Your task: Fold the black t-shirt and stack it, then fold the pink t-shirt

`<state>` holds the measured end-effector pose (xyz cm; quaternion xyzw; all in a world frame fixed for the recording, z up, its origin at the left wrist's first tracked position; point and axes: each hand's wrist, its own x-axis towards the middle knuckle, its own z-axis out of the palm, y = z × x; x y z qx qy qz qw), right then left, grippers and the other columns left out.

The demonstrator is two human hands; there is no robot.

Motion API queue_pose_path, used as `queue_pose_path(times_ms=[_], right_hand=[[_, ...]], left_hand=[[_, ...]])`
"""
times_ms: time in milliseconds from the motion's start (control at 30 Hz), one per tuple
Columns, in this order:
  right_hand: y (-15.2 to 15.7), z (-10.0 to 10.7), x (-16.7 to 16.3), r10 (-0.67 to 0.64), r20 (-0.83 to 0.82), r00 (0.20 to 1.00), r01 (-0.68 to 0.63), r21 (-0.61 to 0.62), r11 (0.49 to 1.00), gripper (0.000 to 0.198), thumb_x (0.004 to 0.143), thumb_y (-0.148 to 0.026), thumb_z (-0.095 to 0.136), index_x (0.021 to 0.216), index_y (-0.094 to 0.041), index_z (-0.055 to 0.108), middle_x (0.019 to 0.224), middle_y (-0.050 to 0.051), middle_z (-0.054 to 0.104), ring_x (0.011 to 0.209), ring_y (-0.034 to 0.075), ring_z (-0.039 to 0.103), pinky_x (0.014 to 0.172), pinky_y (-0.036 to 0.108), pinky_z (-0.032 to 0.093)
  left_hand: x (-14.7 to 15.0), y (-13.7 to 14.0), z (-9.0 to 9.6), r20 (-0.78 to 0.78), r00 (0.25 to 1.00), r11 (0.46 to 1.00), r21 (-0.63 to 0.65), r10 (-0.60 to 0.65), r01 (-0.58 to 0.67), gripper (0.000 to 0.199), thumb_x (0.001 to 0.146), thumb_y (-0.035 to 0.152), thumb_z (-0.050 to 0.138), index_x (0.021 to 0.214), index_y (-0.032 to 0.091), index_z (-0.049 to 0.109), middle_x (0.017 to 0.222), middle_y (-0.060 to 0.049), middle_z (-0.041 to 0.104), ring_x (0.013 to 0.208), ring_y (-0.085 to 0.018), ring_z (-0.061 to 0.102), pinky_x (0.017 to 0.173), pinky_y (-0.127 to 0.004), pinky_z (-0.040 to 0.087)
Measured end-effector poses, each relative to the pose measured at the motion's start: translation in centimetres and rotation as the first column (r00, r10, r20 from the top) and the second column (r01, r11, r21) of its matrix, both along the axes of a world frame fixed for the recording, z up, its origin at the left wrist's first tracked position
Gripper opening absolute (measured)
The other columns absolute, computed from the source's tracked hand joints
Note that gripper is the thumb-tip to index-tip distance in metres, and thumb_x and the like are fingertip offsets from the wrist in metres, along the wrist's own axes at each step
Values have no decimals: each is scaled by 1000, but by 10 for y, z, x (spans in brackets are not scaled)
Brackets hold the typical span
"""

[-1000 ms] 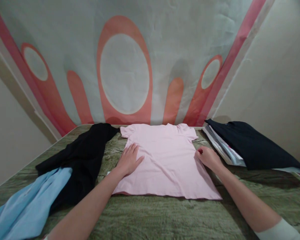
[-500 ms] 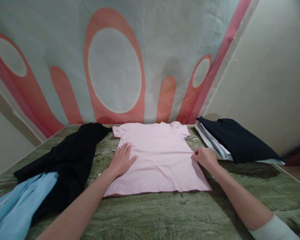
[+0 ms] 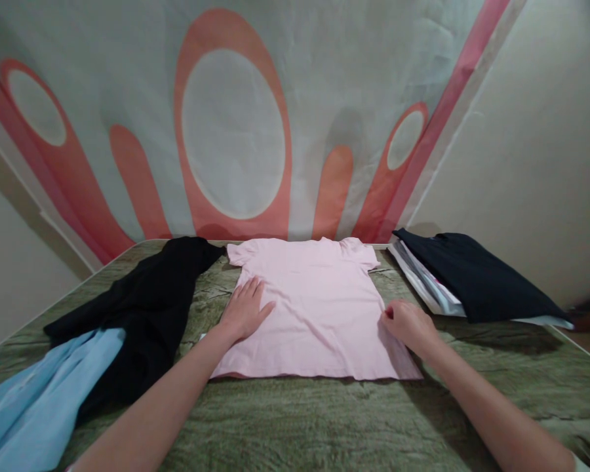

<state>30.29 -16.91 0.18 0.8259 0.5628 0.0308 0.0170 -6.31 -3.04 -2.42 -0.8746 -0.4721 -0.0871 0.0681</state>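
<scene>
A pale pink T-shirt lies spread on the table, its sleeves toward the wall and its hem toward me. Light creases run across its middle. My left hand rests flat on the shirt's left side, fingers stretched out. At the right side edge, my right hand is closed, its fingertips pinching the pink fabric.
A black garment lies crumpled at the left, with a light blue garment partly over it. On the right sits a stack of folded clothes, a dark one on top. Behind the wood-patterned table rises a printed wall cloth.
The view has shifted slightly, moving the scene a little rightward. My right hand has slid slightly toward me along the shirt's edge, still pinching; the creases now slant more. My left hand stays flat.
</scene>
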Motion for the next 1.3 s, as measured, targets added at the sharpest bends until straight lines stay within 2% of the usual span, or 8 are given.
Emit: queue_pose_path(times_ms=[200, 400, 533, 667, 767, 933, 1133, 1300], right_hand=[[-2, 7, 2, -31, 65, 997, 32, -5, 999, 22, 81, -24, 45, 79, -18, 66, 89, 9, 67, 79, 22, 63, 63, 28, 40], [-4, 12, -4, -11, 50, 999, 11, 4, 1000, 25, 84, -28, 42, 82, -19, 65, 92, 8, 66, 77, 21, 63, 61, 27, 39], [-11, 12, -10, 7, 48, 999, -8, 25, 1000, 28, 85, -35, 41, 84, -19, 64, 93, 9, 66, 77, 21, 63, 60, 28, 38], [-21, 14, -13, 16, 64, 998, -14, -24, 1000, 28, 84, -35, 41, 79, -18, 63, 90, 10, 66, 77, 23, 63, 57, 28, 35], [-26, 15, -11, 21, 65, 998, -18, -47, 999, 24, 82, -29, 42, 77, -19, 63, 89, 9, 67, 76, 22, 63, 55, 27, 33], [-28, 12, 1, 19, 66, 998, -19, -7, 1000, 21, 81, -26, 44, 74, -20, 62, 87, 6, 67, 74, 20, 62, 53, 27, 29], [-28, 16, 9, -45, -13, 999, 45, 14, 999, 23, 82, -32, 44, 72, -21, 63, 83, 4, 67, 72, 19, 61, 52, 26, 28], [-33, 18, -3, 29, -14, 999, -28, 33, 999, 23, 80, -35, 46, 73, -22, 63, 86, 4, 66, 72, 18, 61, 55, 27, 31]], left_hand=[[0, 3, -3, 5, 1000, 1000, 6, -11, 11, 68, 89, 56, 23, 137, 8, 31, 146, -15, 25, 136, -26, 17, 110, -41, 12], [1, 0, 5, 37, 999, 999, -14, -35, 35, 65, 90, 52, 29, 137, 7, 32, 145, -16, 27, 135, -26, 20, 109, -44, 17], [6, -19, 27, 75, 978, 979, -45, -196, 200, 49, 92, 41, 31, 131, 12, 41, 141, -12, 36, 131, -23, 29, 107, -40, 22], [23, -54, 46, 88, 927, 900, -221, -364, 375, 40, 95, 35, 27, 118, 17, 54, 128, -8, 52, 118, -19, 46, 101, -33, 33], [36, -75, 45, 99, 906, 874, -241, -411, 423, 43, 95, 38, 27, 130, 19, 44, 138, -7, 41, 127, -19, 35, 106, -35, 26], [43, -83, 35, 10, 914, 884, -253, -405, 394, 52, 93, 47, 30, 140, 25, 26, 149, -6, 21, 136, -22, 17, 109, -45, 13], [43, -81, 37, -41, 915, 887, -265, -401, 377, 50, 94, 48, 26, 141, 31, 24, 150, -5, 18, 136, -24, 17, 107, -49, 11], [44, -81, 36, -43, 918, 891, -264, -394, 370, 50, 94, 49, 24, 141, 32, 24, 150, -5, 17, 137, -24, 16, 108, -49, 11]])
